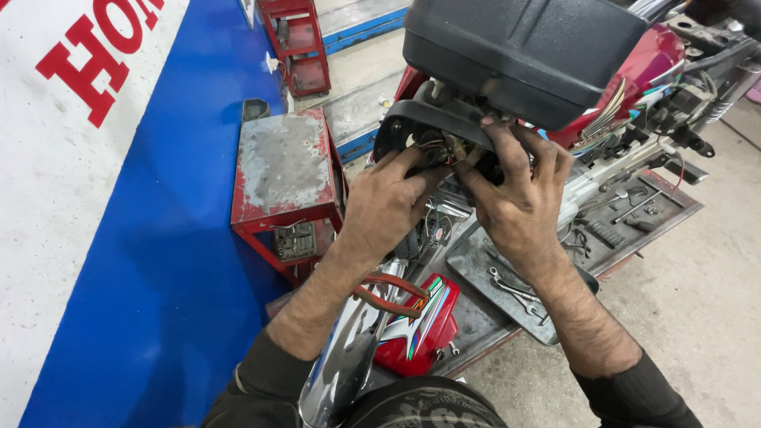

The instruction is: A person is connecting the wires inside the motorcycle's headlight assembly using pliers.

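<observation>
Both my hands reach into the back of a black headlight housing (pixel 420 123) on a red motorcycle (pixel 650 63). My left hand (pixel 384 202) has its fingers curled into the housing's opening, touching a bundle of coloured wires (pixel 444 150). My right hand (pixel 519 194) grips the housing's lower edge beside those wires, thumb towards the wires. A large black instrument cover (pixel 523 47) sits above the housing. What the fingertips pinch inside is hidden.
A worn red metal stool (pixel 285 170) stands to the left by a blue and white wall (pixel 119 238). A red side panel (pixel 420 329) and chrome fender (pixel 349 357) lie below. Grey trays with wrenches (pixel 507 281) and small tools (pixel 626 214) sit on the concrete floor (pixel 697 301).
</observation>
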